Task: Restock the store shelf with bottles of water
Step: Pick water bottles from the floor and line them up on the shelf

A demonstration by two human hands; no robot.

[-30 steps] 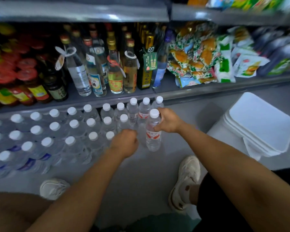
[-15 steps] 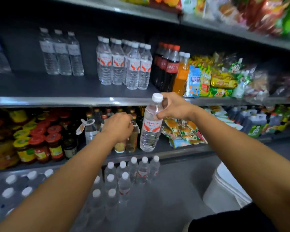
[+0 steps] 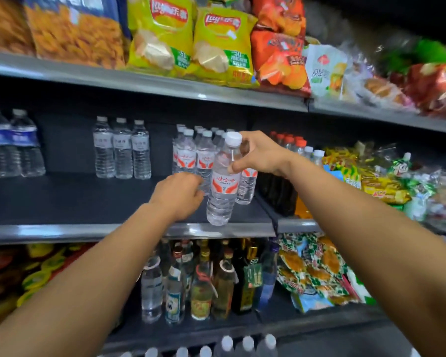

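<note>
Placing step: water bottle (image 3: 223, 186) pinched below its cap by right hand (image 3: 260, 153), left hand (image 3: 178, 193) curled, contents hidden; next, setting down at middle shelf (image 3: 62, 231) front edge beside red-labelled row (image 3: 195, 155).

Left hand (image 3: 178, 193) fingertips are hidden behind its knuckles; whether a bottle is gripped cannot be told. Held water bottle (image 3: 223, 184) neck is partly covered by right hand (image 3: 258, 155). Red-labelled bottle group (image 3: 193, 155) rear rows are masked by the front ones. Snack packs (image 3: 422, 81) at far right are blurred, print unreadable. Floor bottles (image 3: 245, 343) are cut by the bottom edge, only caps seen. Blue-labelled bottles (image 3: 11, 145) are blurred near the left edge.
</note>
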